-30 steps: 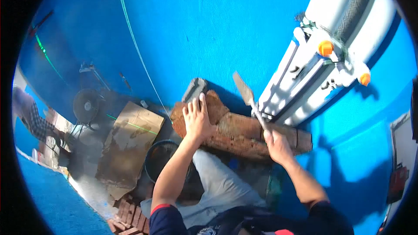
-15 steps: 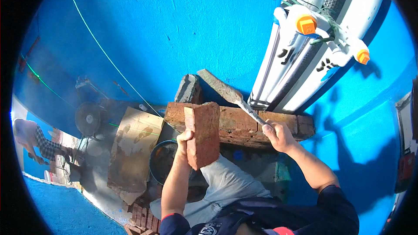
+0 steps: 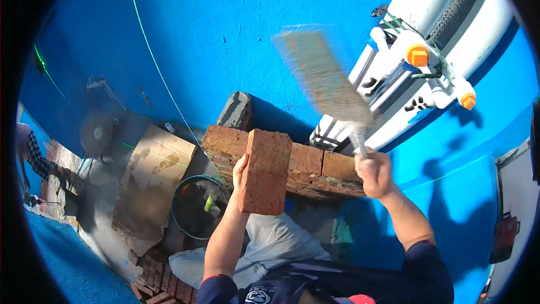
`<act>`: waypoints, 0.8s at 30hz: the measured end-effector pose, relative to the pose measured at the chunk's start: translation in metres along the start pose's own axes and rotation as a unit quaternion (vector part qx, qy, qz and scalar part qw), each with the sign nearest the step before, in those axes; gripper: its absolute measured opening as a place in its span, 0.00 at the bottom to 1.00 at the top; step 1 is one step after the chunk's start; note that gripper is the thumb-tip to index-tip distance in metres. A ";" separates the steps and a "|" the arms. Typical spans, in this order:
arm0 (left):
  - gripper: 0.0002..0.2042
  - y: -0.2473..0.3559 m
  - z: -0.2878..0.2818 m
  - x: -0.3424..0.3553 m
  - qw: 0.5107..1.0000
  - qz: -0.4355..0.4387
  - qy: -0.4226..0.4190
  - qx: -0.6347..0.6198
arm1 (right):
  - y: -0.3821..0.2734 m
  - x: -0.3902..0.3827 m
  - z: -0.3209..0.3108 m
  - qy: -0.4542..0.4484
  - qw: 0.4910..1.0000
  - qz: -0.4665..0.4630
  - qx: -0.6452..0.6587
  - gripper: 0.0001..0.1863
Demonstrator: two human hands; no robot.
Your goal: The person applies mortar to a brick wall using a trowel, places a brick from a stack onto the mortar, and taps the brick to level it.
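Observation:
My left hand (image 3: 241, 175) is closed around the side of a red brick (image 3: 266, 173), held upright in front of me. My right hand (image 3: 374, 174) grips the handle of a trowel (image 3: 329, 79); its blade, smeared by motion, is raised up and to the left with its broad face showing. Behind the held brick runs a low brick wall (image 3: 306, 169) along the blue wall, partly covered by that brick. A grey mortar-coated block (image 3: 235, 111) stands at the wall's far left end.
A round bucket (image 3: 173, 214) with a yellow-green object inside stands by my left forearm. Cardboard (image 3: 143, 191) lies farther left, with stacked bricks (image 3: 160, 278) nearer. White pipes (image 3: 388, 87) with orange caps rise at the right. A string (image 3: 147, 45) crosses the left; another person (image 3: 36, 155) is beyond.
The trowel has swung upward, its blade turning from edge-on to broadside. The brick in my left hand has turned, showing a different face. My view has shifted slightly to the right.

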State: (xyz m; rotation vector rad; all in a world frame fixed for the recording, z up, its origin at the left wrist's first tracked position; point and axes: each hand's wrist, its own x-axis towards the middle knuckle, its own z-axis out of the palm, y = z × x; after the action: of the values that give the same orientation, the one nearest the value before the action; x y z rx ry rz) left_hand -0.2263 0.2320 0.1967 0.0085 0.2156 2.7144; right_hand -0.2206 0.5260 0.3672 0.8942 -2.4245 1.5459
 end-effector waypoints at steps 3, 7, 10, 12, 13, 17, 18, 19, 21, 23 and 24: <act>0.36 0.001 0.007 0.009 1.000 -0.025 0.004 -0.004 | 0.043 -0.012 0.007 -0.011 0.987 -0.030 -0.155 0.27; 0.38 0.010 0.001 0.002 0.999 0.005 0.000 0.054 | 0.108 -0.036 0.000 -0.030 0.932 0.073 -0.353 0.22; 0.38 0.009 -0.014 -0.005 0.999 0.032 0.007 0.041 | 0.095 -0.058 0.003 -0.020 0.932 0.226 -0.283 0.26; 0.38 0.019 -0.021 -0.005 0.998 0.033 0.019 0.044 | 0.094 -0.060 0.010 -0.025 0.922 0.253 -0.293 0.28; 0.38 0.023 -0.023 -0.011 0.998 0.028 0.029 0.054 | 0.091 -0.066 0.015 -0.029 0.923 0.261 -0.280 0.29; 0.35 0.058 0.067 0.004 0.981 -0.005 0.084 0.172 | 0.092 -0.101 0.018 -0.011 0.941 0.261 -0.217 0.27; 0.35 0.076 0.084 0.016 0.955 -0.002 0.069 0.289 | 0.092 -0.108 0.022 -0.021 0.945 0.262 -0.195 0.25; 0.37 0.086 0.101 0.035 0.901 0.060 0.078 0.422 | 0.093 -0.118 0.029 -0.001 0.949 0.270 -0.162 0.23; 0.41 0.114 0.093 0.075 0.789 0.067 0.201 0.576 | 0.085 -0.124 0.039 -0.007 0.943 0.315 -0.108 0.21; 0.44 0.140 0.096 0.107 0.581 0.032 0.305 0.754 | 0.090 -0.136 0.048 -0.003 0.956 0.277 -0.101 0.24; 0.46 0.154 0.077 0.127 0.437 0.029 0.359 0.824 | 0.096 -0.141 0.051 -0.006 0.952 0.282 -0.115 0.25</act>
State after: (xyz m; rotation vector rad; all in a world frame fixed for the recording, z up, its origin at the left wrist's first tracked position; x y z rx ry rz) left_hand -0.4017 0.1558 0.2926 -0.5400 2.8082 1.1387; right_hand -0.1473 0.5687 0.2109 0.1672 -2.9547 1.3394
